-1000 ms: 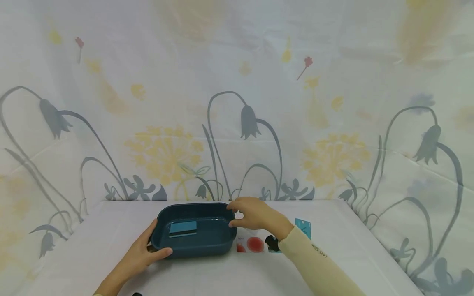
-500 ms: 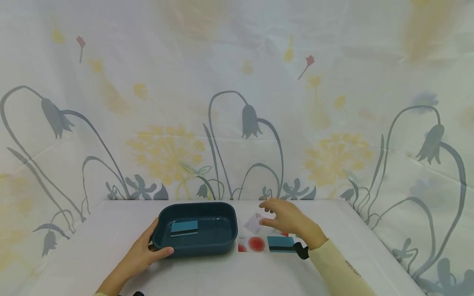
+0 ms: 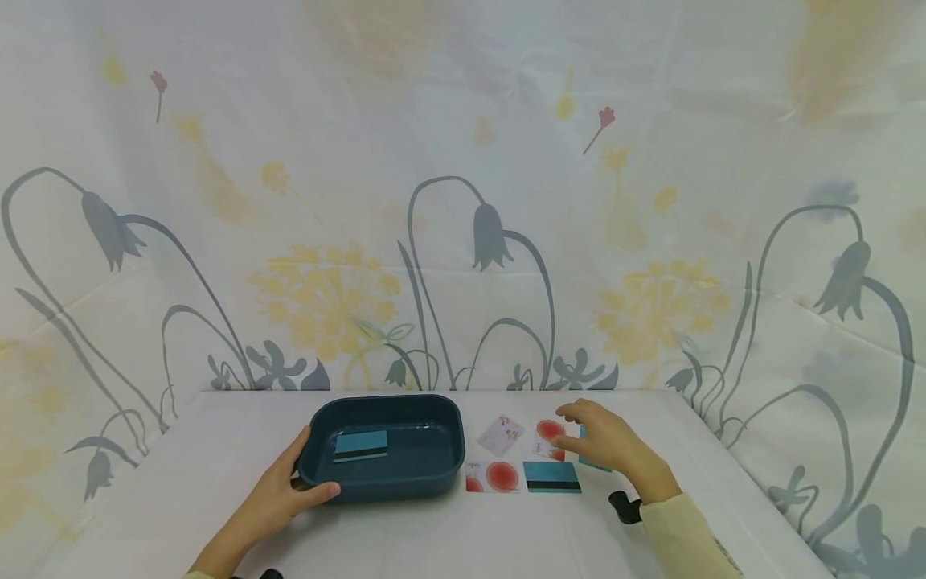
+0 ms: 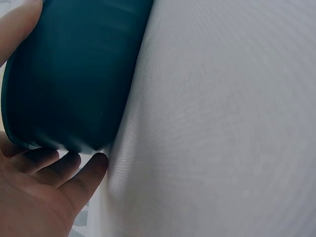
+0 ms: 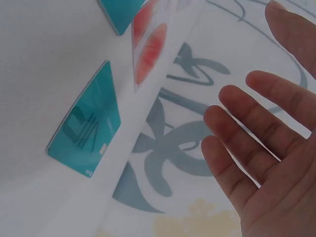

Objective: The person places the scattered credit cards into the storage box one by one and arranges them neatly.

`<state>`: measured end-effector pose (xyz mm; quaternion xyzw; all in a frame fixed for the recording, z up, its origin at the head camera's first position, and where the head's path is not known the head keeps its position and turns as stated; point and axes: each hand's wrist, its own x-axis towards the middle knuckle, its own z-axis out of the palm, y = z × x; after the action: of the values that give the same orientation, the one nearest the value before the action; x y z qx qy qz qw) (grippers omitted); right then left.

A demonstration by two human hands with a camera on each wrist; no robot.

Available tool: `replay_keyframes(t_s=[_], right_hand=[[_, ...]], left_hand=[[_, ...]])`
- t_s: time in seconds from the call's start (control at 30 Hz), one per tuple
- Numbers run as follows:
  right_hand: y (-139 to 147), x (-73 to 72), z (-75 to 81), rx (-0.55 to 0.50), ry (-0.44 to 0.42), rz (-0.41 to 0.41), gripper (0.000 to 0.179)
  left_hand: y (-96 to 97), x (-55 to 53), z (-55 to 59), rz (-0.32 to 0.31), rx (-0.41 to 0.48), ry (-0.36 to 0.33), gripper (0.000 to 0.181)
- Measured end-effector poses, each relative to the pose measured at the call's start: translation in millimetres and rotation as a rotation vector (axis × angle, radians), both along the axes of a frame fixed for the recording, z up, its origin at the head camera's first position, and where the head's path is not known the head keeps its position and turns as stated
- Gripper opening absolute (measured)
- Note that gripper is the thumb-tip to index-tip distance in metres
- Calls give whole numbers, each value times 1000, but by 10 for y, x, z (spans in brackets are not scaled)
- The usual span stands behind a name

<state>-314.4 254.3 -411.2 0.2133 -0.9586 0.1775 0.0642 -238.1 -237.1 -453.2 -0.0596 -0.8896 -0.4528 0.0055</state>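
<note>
A dark blue rectangular basin (image 3: 383, 488) stands on the white table, a blue card (image 3: 361, 445) with a black stripe lying inside it. My left hand (image 3: 282, 490) holds the basin's left end, thumb on the front wall and fingers against the end. In the left wrist view, those fingertips (image 4: 96, 163) touch the basin wall. To the right, my right hand (image 3: 608, 442) hovers holding nothing, its fingers spread. Beneath it is a blue card (image 3: 595, 463), partly hidden; the right wrist view shows this teal card (image 5: 89, 123) whole. Beside it lies a white card with red circles (image 3: 548, 429).
Right of the basin lie a tilted pale card (image 3: 501, 435), a white card with a red circle (image 3: 502, 476) and a blue striped card (image 3: 552, 476). Behind the table hangs a flower-patterned cloth (image 3: 463, 161).
My right hand has moved right, from the basin's right rim to above the cards, uncovering several of them. My left hand and the basin have stayed put.
</note>
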Motion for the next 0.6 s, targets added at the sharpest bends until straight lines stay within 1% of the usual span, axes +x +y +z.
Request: replay_keyframes(t_s=[0.17,0.3,0.43,0.6], right_hand=[[107,-18,-84,-15,-50,-47,47],[182,-19,-132,-18,-63,-52,52],[242,-20,-191,1,-63,-57,55],[279,-24,-249,6,-102,-101,57]], left_hand=[[6,1,11,1,2,-1,111],[11,6,14,2,-6,-1,111],[10,4,12,1,-7,4,110],[1,7,14,-1,-3,-2,110]])
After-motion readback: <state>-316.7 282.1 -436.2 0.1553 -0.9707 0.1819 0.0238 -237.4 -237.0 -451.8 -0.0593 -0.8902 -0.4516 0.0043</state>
